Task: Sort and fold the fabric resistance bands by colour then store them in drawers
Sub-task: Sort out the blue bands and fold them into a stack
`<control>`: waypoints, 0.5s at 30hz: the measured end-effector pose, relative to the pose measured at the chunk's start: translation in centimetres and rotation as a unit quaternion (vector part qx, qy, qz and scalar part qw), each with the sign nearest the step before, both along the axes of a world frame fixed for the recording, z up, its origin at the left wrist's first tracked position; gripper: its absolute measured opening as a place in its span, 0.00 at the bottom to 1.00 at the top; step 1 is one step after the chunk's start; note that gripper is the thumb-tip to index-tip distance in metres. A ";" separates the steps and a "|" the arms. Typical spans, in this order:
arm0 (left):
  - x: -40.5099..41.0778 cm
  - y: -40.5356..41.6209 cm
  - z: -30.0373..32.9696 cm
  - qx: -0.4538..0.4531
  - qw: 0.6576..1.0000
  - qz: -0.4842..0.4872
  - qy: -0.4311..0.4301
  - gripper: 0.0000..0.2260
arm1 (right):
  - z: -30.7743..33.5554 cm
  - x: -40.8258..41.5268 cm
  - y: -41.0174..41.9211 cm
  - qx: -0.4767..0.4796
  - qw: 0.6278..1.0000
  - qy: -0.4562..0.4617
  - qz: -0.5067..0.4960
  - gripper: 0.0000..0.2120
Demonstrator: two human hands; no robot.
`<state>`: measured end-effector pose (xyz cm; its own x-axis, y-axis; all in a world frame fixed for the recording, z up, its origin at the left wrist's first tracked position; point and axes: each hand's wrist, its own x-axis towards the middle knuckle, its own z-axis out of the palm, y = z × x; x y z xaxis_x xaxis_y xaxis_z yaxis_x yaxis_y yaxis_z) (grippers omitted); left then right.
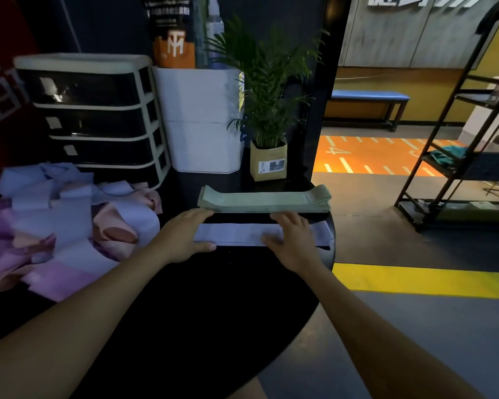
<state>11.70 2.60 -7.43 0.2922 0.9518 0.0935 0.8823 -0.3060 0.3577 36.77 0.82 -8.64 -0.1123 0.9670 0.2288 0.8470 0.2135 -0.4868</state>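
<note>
Flat pale lavender fabric resistance band [242, 234] lies lengthwise on round black tabletop [213, 283]. Left hand [185, 237] spans its left end, fingers straight over the far edge, thumb along the near edge. Right hand [288, 237] presses flat, fingers spread, right of centre. Neat stack of sage-green fabric bands [264, 200] just behind. Loose heap of lilac, pink and lavender bands [64, 226] at left, before cream-framed dark drawer unit [92, 116].

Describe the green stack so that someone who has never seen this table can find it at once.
On the black table, look in front of the potted plant. The green stack lies flat there, just beyond the lilac band under both hands. It is the only green fabric and neatly piled, unlike the loose heap of lilac and pink bands.
</note>
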 end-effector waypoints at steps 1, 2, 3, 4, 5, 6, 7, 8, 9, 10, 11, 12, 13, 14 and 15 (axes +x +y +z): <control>0.1 0.0 0.0 -0.017 1.000 -0.004 0.016 0.36 | -0.4 -0.3 0.0 -0.017 1.000 -0.015 0.019 0.27; 0.2 0.0 0.1 -0.030 0.999 -0.008 0.038 0.36 | -0.7 -0.5 0.0 -0.024 0.999 -0.028 0.033 0.28; 0.2 0.2 0.3 -0.039 0.997 -0.011 0.066 0.36 | -1.0 -0.5 0.1 -0.025 0.998 -0.041 0.041 0.28; 0.3 0.3 0.5 -0.046 0.995 -0.013 0.092 0.36 | -1.3 -0.4 0.1 -0.023 0.997 -0.052 0.044 0.28; 0.3 0.5 0.6 -0.053 0.992 -0.014 0.111 0.36 | -1.4 -0.4 0.2 -0.023 0.997 -0.058 0.046 0.28; 0.2 0.6 0.7 -0.060 0.991 -0.013 0.122 0.35 | -1.5 -0.4 0.2 -0.025 0.997 -0.061 0.047 0.28; 0.1 0.7 0.7 -0.064 0.990 -0.010 0.126 0.34 | -1.5 -0.4 0.3 -0.026 0.997 -0.063 0.049 0.28; 0.0 0.7 0.6 -0.065 0.990 -0.008 0.123 0.33 | -1.5 -0.4 0.2 -0.023 0.996 -0.065 0.049 0.28; -0.1 0.7 0.5 -0.064 0.992 -0.006 0.110 0.32 | -1.6 -0.5 0.2 -0.014 0.996 -0.069 0.048 0.27; -0.1 0.6 0.4 -0.062 0.994 -0.007 0.091 0.30 | -1.5 -0.5 0.0 -0.002 0.996 -0.072 0.045 0.26; -0.1 0.4 0.3 -0.063 0.995 -0.010 0.070 0.28 | -1.5 -0.5 -0.1 0.010 0.996 -0.075 0.040 0.26; -0.2 0.3 0.3 -0.063 0.996 -0.014 0.055 0.26 | -1.5 -0.5 -0.2 0.019 0.996 -0.078 0.036 0.25; -0.2 0.2 0.2 -0.063 0.997 -0.017 0.049 0.25 | -1.5 -0.5 -0.3 0.025 0.996 -0.080 0.033 0.24; -0.2 0.1 0.2 -0.064 0.997 -0.020 0.047 0.25 | -1.4 -0.6 -0.3 0.026 0.996 -0.081 0.032 0.24; -0.3 0.1 0.2 -0.067 0.996 -0.021 0.047 0.24 | -1.4 -0.6 -0.4 0.024 0.996 -0.082 0.032 0.23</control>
